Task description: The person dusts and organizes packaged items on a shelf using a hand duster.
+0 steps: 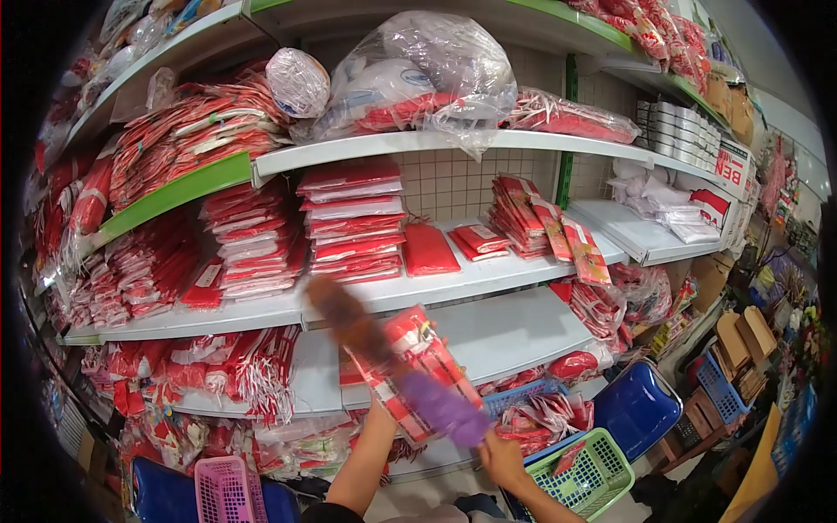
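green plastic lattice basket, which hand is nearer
Right: the right hand is just left of the green basket; the left hand is farther left, partly behind a red-and-white plastic packet.

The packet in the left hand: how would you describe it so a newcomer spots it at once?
Start at the white shelves, then drop to the left hand in front of them. It holds a red-and-white packet. Unlike the piled packets, it is in hand, with a blurred brown-and-purple duster crossing its front.
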Available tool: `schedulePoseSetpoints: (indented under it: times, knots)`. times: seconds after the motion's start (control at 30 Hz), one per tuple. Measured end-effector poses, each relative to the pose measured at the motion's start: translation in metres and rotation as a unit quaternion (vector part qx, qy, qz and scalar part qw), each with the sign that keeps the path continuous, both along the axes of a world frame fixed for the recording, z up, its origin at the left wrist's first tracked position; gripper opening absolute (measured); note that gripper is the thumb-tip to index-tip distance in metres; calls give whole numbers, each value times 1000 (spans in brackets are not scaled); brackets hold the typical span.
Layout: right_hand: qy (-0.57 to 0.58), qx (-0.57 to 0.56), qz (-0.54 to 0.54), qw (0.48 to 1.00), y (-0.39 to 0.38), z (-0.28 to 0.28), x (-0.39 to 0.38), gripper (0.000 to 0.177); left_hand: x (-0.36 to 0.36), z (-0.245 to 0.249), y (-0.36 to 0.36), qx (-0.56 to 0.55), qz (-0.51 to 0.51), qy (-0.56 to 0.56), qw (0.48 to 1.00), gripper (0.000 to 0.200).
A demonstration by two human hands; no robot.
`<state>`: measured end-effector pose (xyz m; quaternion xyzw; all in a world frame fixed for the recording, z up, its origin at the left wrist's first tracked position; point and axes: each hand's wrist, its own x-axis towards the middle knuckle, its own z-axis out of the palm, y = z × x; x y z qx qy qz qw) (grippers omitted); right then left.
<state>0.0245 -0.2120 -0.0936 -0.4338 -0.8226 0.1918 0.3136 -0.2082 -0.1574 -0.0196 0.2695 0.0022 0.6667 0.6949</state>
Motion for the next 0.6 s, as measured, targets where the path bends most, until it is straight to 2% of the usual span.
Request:
schedulePoseSetpoints:
  times: [0.03,0.07,0.13,0.2,0.23,0.33,0.4,0.43,0.47,0.53,0.6]
  knots:
    - [23,-35,-48,998,3,-10,1,19,6,21,-5,20,-10,-75,997,56]
    - [53,-34,-45,997,6,-25,1,18,-31,-47,17,-67,-44,-165,983,52]
    - [113,-30,-40,992,11,-53,2,17,-41,-62,29,6,-2,-70,998,56]
    - [31,66,41,996,3,-46,7,16,-7,7,4,88,22,-63,994,60]
    - [-11,113,80,990,0,-44,9,16,2,16,-7,99,81,15,992,62]
    - [13,71,19,997,1,-53,8,15,-10,1,8,74,13,-80,994,64]
    - [66,57,-42,995,8,-79,2,14,-24,-14,23,30,-23,-143,989,66]
    - [91,50,-71,992,9,-79,-1,14,-24,-11,20,26,-24,-118,992,66]
    - [65,57,-31,996,9,-77,-1,13,-23,-7,18,21,-25,-92,995,66]
    - [14,68,47,997,10,-63,0,13,-1,10,15,41,-30,-122,991,66]
    - [-12,73,30,997,19,-42,3,12,-2,9,21,83,-7,-51,995,66]
